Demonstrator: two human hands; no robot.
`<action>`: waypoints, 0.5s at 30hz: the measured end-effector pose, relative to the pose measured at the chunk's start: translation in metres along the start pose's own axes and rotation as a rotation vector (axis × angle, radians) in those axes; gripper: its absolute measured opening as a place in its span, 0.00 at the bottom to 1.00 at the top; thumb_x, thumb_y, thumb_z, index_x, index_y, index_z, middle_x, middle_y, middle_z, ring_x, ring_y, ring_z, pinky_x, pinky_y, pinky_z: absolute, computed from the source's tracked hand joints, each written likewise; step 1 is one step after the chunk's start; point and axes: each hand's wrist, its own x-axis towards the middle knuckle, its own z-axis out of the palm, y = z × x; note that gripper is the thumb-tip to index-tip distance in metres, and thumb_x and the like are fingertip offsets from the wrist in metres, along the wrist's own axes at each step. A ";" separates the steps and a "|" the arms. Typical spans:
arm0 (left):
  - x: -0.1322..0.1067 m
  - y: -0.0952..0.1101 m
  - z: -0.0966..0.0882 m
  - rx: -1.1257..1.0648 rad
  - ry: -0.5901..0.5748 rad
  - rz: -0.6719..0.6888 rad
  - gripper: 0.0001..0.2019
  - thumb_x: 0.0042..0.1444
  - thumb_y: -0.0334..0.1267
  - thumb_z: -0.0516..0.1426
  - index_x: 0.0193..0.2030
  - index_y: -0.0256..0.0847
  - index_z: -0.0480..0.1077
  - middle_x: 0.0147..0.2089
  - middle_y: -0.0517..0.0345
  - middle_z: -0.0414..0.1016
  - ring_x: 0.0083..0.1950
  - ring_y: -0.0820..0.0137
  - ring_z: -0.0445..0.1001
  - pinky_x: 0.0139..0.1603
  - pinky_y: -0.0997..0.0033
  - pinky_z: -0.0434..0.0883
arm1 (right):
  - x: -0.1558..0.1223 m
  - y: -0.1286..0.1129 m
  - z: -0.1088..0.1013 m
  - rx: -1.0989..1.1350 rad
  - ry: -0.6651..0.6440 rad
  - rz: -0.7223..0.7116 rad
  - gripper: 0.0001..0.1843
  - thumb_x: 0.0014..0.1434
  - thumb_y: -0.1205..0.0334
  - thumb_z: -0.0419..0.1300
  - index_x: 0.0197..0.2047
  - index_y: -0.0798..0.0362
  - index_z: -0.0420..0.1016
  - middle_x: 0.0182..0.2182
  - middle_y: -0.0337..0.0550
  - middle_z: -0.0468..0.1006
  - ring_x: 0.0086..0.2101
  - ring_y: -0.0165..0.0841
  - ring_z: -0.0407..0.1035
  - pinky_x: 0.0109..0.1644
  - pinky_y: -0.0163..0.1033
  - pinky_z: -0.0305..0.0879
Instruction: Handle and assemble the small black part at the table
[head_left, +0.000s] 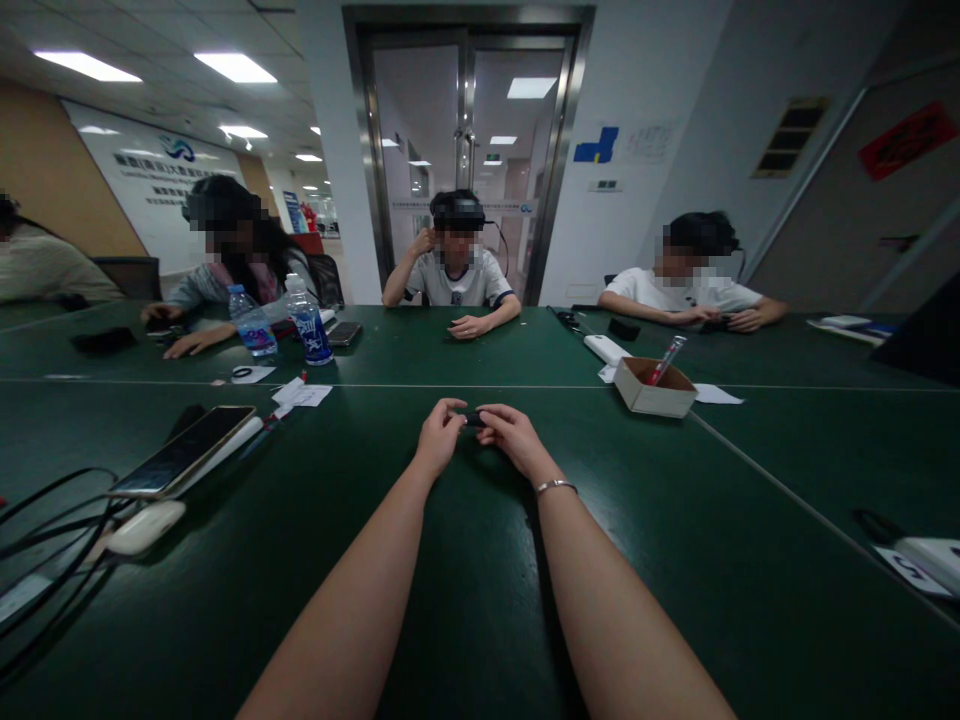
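Observation:
Between my two hands is a small dark object (pixel 474 419), short and narrow, its kind too small to make out. My left hand (pixel 441 436) pinches its left end with thumb and fingers. On the other side my right hand (pixel 513 436) grips the right end, fingers curled and partly covering it. Both hands are held just over the green table (pixel 480 560), close together. A thin metal bracelet (pixel 556 486) circles my right wrist.
To the left lie a phone (pixel 187 450), a white rounded case (pixel 147 527) and black cables (pixel 56 545). Two bottles (pixel 309 322) stand farther back. An open box (pixel 655 390) holding a tube sits right of my hands. Several people sit around the table.

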 end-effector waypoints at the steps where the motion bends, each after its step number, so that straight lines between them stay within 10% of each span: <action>1: 0.000 0.000 0.000 -0.014 -0.014 -0.006 0.11 0.53 0.37 0.53 0.42 0.38 0.68 0.24 0.62 0.65 0.24 0.75 0.63 0.26 0.77 0.60 | 0.000 0.000 0.000 -0.002 -0.009 -0.001 0.19 0.44 0.58 0.72 0.38 0.58 0.77 0.24 0.41 0.76 0.23 0.27 0.70 0.27 0.31 0.69; 15: 0.000 -0.001 0.001 -0.032 -0.020 -0.018 0.14 0.56 0.43 0.50 0.42 0.38 0.70 0.20 0.63 0.63 0.20 0.76 0.61 0.22 0.78 0.59 | -0.002 -0.003 0.001 -0.013 -0.029 -0.013 0.19 0.44 0.57 0.71 0.39 0.56 0.77 0.27 0.41 0.77 0.24 0.27 0.70 0.28 0.31 0.68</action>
